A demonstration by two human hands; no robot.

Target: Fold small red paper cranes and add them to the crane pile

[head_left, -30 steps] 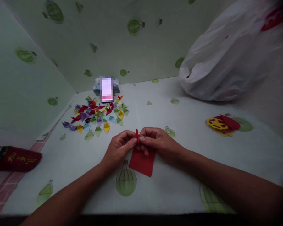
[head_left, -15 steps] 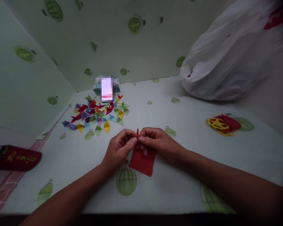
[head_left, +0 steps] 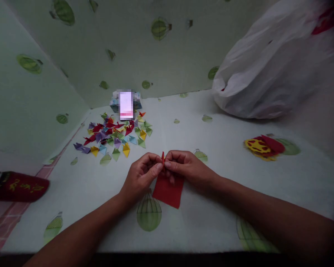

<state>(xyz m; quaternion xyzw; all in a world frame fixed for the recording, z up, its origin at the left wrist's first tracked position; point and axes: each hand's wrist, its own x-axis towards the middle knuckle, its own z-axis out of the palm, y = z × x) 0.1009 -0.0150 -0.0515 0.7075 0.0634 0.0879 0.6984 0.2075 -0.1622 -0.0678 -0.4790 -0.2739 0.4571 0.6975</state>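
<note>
A small folded piece of red paper [head_left: 163,159] stands upright between my two hands, seen nearly edge-on. My left hand [head_left: 144,171] pinches it from the left with thumb and fingers. From the other side my right hand [head_left: 185,165] grips it the same way, its lower fingers curled beneath. Below them a flat red paper square [head_left: 168,193] lies on the table, its upper part covered by the hands. Beyond my left hand spreads a pile of folded paper cranes [head_left: 111,133] in red, purple, green, yellow and blue.
A lit phone [head_left: 126,105] leans against a tissue box [head_left: 139,101] at the back. At left lies a red drink can [head_left: 22,186]. A full white plastic bag [head_left: 256,81] fills the back right, with yellow and red cut-out pieces [head_left: 258,145] in front of it on the table [head_left: 211,222].
</note>
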